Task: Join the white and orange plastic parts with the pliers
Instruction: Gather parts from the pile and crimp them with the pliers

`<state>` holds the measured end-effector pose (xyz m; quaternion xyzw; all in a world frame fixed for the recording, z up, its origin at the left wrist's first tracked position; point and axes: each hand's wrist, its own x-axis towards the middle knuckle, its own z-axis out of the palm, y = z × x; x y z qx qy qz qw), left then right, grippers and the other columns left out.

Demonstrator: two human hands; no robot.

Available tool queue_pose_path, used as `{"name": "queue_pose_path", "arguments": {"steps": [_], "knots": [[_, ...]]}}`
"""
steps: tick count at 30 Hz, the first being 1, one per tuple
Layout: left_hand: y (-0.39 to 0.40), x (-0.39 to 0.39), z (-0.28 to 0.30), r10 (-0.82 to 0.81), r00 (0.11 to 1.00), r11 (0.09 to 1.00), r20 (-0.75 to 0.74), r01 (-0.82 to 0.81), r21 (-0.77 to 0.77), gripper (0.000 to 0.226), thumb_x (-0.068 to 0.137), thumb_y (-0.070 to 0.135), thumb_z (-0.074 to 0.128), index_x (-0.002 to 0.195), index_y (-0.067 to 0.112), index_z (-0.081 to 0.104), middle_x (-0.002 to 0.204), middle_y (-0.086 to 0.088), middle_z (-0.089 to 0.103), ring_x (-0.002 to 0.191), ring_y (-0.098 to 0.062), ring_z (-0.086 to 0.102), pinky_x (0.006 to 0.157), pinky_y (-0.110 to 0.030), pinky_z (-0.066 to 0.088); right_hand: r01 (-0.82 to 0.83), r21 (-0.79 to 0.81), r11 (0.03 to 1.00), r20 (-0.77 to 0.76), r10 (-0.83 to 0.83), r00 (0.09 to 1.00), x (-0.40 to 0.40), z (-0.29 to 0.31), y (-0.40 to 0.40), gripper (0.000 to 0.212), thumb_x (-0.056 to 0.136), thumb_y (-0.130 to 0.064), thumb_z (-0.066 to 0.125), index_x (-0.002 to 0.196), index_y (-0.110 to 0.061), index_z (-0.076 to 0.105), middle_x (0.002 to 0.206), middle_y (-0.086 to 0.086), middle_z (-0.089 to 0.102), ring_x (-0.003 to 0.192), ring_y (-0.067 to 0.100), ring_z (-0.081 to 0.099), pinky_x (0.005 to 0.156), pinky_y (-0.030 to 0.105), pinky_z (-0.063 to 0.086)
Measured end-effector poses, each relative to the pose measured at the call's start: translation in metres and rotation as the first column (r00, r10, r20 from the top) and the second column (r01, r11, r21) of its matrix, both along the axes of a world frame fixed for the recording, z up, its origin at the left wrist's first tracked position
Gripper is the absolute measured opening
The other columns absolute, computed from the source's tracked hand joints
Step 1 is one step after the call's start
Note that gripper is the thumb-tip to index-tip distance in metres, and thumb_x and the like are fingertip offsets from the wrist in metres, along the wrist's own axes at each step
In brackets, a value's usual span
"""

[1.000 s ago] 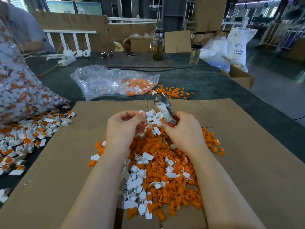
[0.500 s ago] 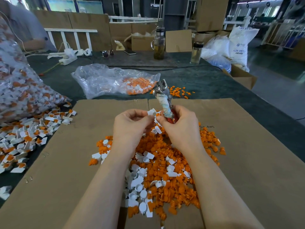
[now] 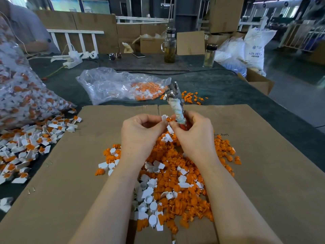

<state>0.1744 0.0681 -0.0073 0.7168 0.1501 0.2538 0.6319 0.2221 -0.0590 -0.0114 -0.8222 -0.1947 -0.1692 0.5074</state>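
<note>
Left hand point(image 3: 140, 132) raised above pile, fingertips pinching white part point(image 3: 164, 118) with orange part point(image 3: 168, 119) touching it. Right hand point(image 3: 193, 134) just beside, fingers curled round pliers point(image 3: 175, 103) handle, metal head pointing up and away. Loose orange and white pieces point(image 3: 172, 182) heaped below on cardboard sheet point(image 3: 263, 164). Clear bag point(image 3: 123, 85) beyond, on green table point(image 3: 228, 85).

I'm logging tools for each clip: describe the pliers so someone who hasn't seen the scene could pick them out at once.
Start at the brown cardboard sheet covering the near table, with its loose pile of orange and white parts. Above the pile's far end, the right hand grips the pliers, which point up and away. They are the only metal thing there: a shiny silver head, handles wrapped in grubby pale tape, red at the grip.
</note>
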Motion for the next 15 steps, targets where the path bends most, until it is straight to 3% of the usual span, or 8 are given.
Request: {"name": "queue_pose_path", "arguments": {"steps": [3, 8, 15], "knots": [[-0.0014, -0.0013, 0.0002, 0.019, 1.000, 0.997, 0.017, -0.020, 0.076, 0.007, 0.078, 0.022, 0.083, 0.082, 0.023, 0.078, 0.071, 0.005, 0.075, 0.073, -0.012, 0.073, 0.073, -0.032, 0.059, 0.032, 0.000, 0.999, 0.005, -0.032, 0.999, 0.0007, -0.0004, -0.0006, 0.021, 0.084, -0.029, 0.074, 0.102, -0.021, 0.069, 0.077, -0.024, 0.059, 0.077, -0.006, 0.061, 0.059, 0.005, 0.043], [-0.0051, -0.0032, 0.0016, 0.049, 0.997, 0.966, 0.053, -0.060, 0.252, 0.009, 0.078, 0.021, 0.083, 0.082, 0.026, 0.078, 0.070, 0.016, 0.072, 0.069, 0.005, 0.066, 0.063, -0.007, 0.049, 0.030, -0.006, 1.000, 0.007, -0.030, 1.000, 0.0012, 0.0004, -0.0007, 0.020, 0.082, -0.024, 0.075, 0.101, -0.020, 0.070, 0.076, -0.023, 0.059, 0.074, -0.005, 0.060, 0.061, 0.008, 0.044], [-0.0036, -0.0046, 0.0022, 0.000, 0.999, 0.954, 0.040, -0.012, 0.300, 0.008, 0.080, 0.019, 0.081, 0.085, 0.023, 0.078, 0.072, 0.014, 0.072, 0.069, 0.002, 0.067, 0.061, -0.007, 0.049, 0.020, -0.009, 1.000, 0.008, -0.020, 1.000, -0.0023, 0.0041, -0.0012, 0.020, 0.081, -0.025, 0.075, 0.087, -0.034, 0.059, 0.072, -0.024, 0.058, 0.076, -0.007, 0.061, 0.058, 0.006, 0.044]]}}
